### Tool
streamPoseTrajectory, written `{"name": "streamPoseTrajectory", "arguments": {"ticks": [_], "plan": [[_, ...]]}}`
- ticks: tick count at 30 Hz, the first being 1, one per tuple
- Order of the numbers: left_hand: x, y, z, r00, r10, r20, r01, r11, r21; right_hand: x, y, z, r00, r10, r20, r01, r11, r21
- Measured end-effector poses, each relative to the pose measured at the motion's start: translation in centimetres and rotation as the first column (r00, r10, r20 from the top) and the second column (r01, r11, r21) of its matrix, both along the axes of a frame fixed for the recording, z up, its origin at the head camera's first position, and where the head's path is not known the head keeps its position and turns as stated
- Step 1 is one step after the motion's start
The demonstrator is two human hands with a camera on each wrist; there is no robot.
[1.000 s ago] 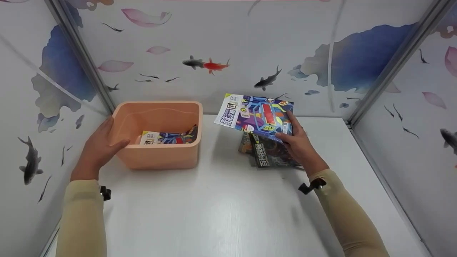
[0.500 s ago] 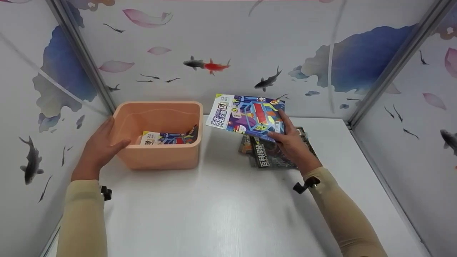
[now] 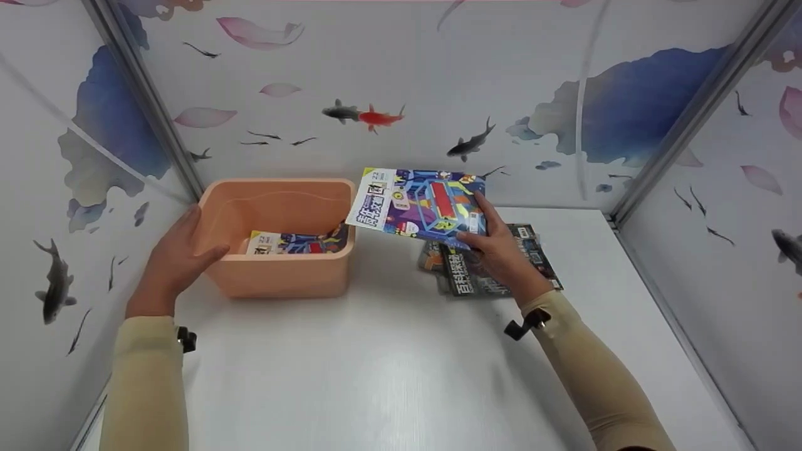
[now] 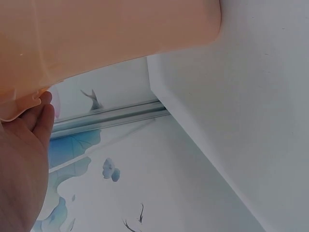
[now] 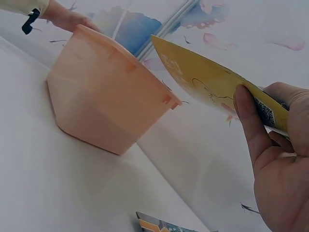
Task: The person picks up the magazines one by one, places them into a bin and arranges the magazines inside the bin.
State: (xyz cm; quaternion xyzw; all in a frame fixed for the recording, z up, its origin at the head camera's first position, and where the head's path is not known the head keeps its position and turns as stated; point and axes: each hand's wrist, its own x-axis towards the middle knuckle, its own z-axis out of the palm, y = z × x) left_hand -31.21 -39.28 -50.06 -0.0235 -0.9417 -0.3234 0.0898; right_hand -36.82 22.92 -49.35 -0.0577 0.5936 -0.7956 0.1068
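An orange plastic bin (image 3: 282,279) stands on the left of the white table. My left hand (image 3: 168,266) grips its left rim, the thumb lying over the front edge; in the left wrist view, fingertips (image 4: 46,96) are tucked under the rim. My right hand (image 3: 501,255) pinches a colourful magazine (image 3: 426,203) by its right side, its far corner raised just at the bin's right rim. From the right wrist view, its yellow back cover (image 5: 203,77) shows. Inside the bin lies a similar magazine (image 3: 294,243), partly hidden by the front wall.
Below my right hand, a dark-covered magazine (image 3: 463,275) lies on the white table (image 3: 376,363) over other printed items, partly hidden. White panels (image 3: 413,62) with painted fish and petals enclose the table at the back and sides.
My right hand has moved left with the magazine, bringing its corner to the bin's right rim and uncovering more of the dark magazine. My left hand has stayed on the bin.
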Motion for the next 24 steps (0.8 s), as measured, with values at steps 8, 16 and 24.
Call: {"name": "streamPoseTrajectory", "arguments": {"ticks": [8,16,24], "plan": [[0.0,0.1,0.1,1.000,0.001,-0.003,-0.001,1.000,-0.008,-0.2,-1.4,0.0,1.000,0.022,0.011,-0.022,1.000,-0.012],[-0.1,0.2,0.1,1.000,0.020,0.024,-0.020,1.000,-0.002,-0.2,-2.9,-0.1,0.999,0.032,-0.012,-0.032,0.999,-0.038],[0.2,0.3,0.2,0.999,0.030,0.032,-0.031,0.999,0.011,-0.2,-4.2,-0.1,0.998,0.058,-0.017,-0.059,0.997,-0.054]]}}
